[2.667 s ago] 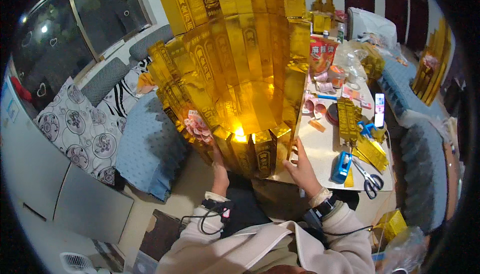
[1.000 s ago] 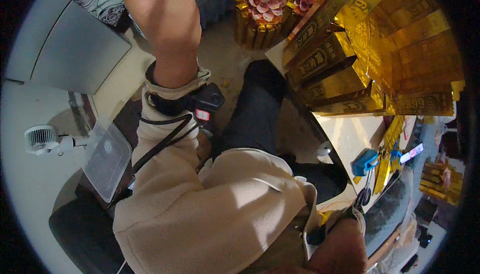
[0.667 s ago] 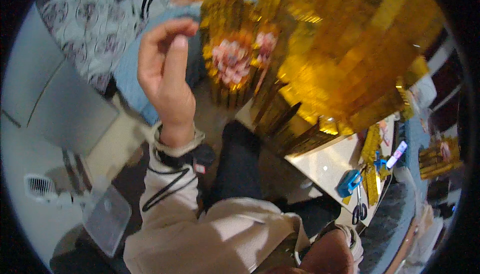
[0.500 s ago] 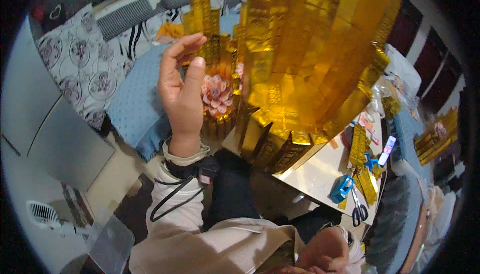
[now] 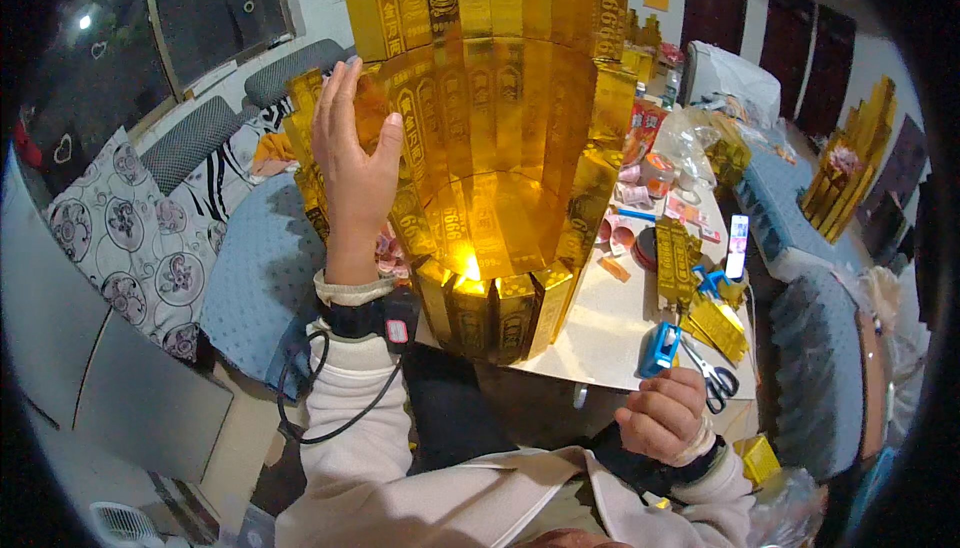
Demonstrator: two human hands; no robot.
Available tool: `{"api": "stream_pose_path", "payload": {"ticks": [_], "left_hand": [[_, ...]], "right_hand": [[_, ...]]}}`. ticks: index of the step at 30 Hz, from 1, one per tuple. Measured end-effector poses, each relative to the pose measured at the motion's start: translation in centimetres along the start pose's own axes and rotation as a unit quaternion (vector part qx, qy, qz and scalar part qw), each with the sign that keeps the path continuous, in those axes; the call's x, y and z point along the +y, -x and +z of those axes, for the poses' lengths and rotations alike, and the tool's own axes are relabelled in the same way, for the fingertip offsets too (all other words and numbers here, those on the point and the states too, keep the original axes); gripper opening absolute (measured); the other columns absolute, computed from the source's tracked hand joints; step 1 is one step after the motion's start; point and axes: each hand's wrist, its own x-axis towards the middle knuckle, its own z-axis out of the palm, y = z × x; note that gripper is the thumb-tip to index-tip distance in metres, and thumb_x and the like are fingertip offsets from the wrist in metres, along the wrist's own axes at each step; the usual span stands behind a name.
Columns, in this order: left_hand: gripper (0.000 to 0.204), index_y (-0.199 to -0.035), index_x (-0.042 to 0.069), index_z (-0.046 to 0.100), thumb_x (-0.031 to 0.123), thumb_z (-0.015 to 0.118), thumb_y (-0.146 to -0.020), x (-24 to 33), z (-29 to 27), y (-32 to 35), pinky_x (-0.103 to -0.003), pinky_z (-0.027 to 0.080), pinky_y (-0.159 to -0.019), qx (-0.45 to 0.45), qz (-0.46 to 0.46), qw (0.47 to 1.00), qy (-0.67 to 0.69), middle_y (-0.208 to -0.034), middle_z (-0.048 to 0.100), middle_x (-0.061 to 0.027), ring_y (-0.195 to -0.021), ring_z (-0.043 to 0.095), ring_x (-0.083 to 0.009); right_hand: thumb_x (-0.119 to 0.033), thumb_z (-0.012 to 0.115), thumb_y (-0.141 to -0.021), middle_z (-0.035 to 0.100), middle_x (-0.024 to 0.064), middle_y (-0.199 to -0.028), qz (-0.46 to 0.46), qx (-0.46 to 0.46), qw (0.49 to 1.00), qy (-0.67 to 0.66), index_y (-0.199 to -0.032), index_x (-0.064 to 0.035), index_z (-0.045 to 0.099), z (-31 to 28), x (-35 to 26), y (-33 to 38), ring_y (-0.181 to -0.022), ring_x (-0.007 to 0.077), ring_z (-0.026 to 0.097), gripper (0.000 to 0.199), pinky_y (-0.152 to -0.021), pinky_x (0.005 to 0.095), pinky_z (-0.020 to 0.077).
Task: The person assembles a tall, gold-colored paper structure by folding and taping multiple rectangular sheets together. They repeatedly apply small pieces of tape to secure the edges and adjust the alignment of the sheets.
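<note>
A tall ring of gold foil paper bars [image 5: 495, 313] stands on the near part of the pale table [image 5: 610, 348], open toward me. My left hand [image 5: 355, 173] is raised at its left side, fingers stretched and thumb apart, holding nothing. Whether the fingertips touch the bars, I cannot tell. Behind that wrist, part of a pink flower [image 5: 388, 253] shows. My right hand [image 5: 665, 415] is curled into a fist at the table's front edge; anything inside it is hidden. Close by lie a blue tape dispenser [image 5: 659, 349] and black-handled scissors [image 5: 722, 385].
Flat gold foil pieces [image 5: 680, 263] and a lit phone [image 5: 737, 246] are on the table's right side. A blue-covered seat [image 5: 255, 283] is at left. Another gold bar arrangement [image 5: 850, 173] stands far right. A gold block [image 5: 757, 458] is below the table edge.
My view has shifted, showing more of the room's back. My right hand has moved from near my chest out to the table's front edge. My left hand stays raised beside the gold bars.
</note>
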Motion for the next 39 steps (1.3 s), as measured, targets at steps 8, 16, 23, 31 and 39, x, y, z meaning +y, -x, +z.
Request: {"api": "stream_pose_path", "payload": {"ticks": [8,16,23,31,39], "left_hand": [[0.055,-0.147,0.014,0.055,0.02,0.068,-0.094,-1.8,0.7,-3.5,-0.049,0.033,-0.119,-0.001,0.041,0.998,-0.042,-0.146,0.058,-0.0145,-0.141,0.047,-0.0364],[0.061,-0.149,0.011,0.05,0.015,0.07,-0.092,-1.8,0.8,-3.4,-0.047,0.042,-0.112,-0.06,-0.015,0.998,-0.014,-0.137,0.064,-0.0126,-0.126,0.058,-0.0329],[0.068,-0.155,0.01,0.041,0.013,0.068,-0.093,-2.8,0.1,-4.5,-0.047,0.042,-0.113,-0.071,-0.049,0.994,0.071,-0.144,0.061,-0.0149,-0.132,0.057,-0.0362],[0.067,-0.153,0.008,0.044,0.015,0.07,-0.091,-3.2,0.3,-4.8,-0.046,0.042,-0.113,-0.094,-0.009,0.995,0.026,-0.144,0.059,-0.0183,-0.133,0.056,-0.0385],[0.062,-0.152,0.008,0.048,0.016,0.067,-0.093,-3.3,-0.1,-8.4,-0.048,0.04,-0.116,-0.04,0.053,0.998,-0.022,-0.148,0.055,-0.0196,-0.137,0.051,-0.0381]], "right_hand": [[-0.009,0.082,-0.08,0.066,-0.0006,-0.101,0.029,0.023,0.999,0.015,-0.107,-0.0163,0.068,1.0,1.1,1.2,-0.093,0.0184,0.062,0.032,-0.079,0.0355,0.0523],[-0.007,0.08,-0.08,0.066,-0.0002,-0.101,0.058,0.034,0.998,0.019,-0.106,-0.0169,0.068,0.7,1.7,1.8,-0.092,0.0199,0.063,0.031,-0.08,0.0375,0.0523],[0.003,0.071,-0.084,0.061,0.0073,-0.1,0.063,0.04,0.997,0.015,-0.106,-0.0136,0.062,1.0,1.7,2.4,-0.092,0.0262,0.063,0.029,-0.082,0.0424,0.0529],[-0.005,0.079,-0.081,0.065,0.0017,-0.102,0.064,0.042,0.997,0.017,-0.11,-0.0153,0.064,1.1,1.7,2.6,-0.092,0.0215,0.062,0.034,-0.079,0.0383,0.0528],[-0.006,0.079,-0.081,0.066,0.0017,-0.101,0.069,0.043,0.996,0.021,-0.109,-0.0147,0.065,1.0,2.0,2.6,-0.092,0.0215,0.062,0.032,-0.079,0.0378,0.0528]]}}
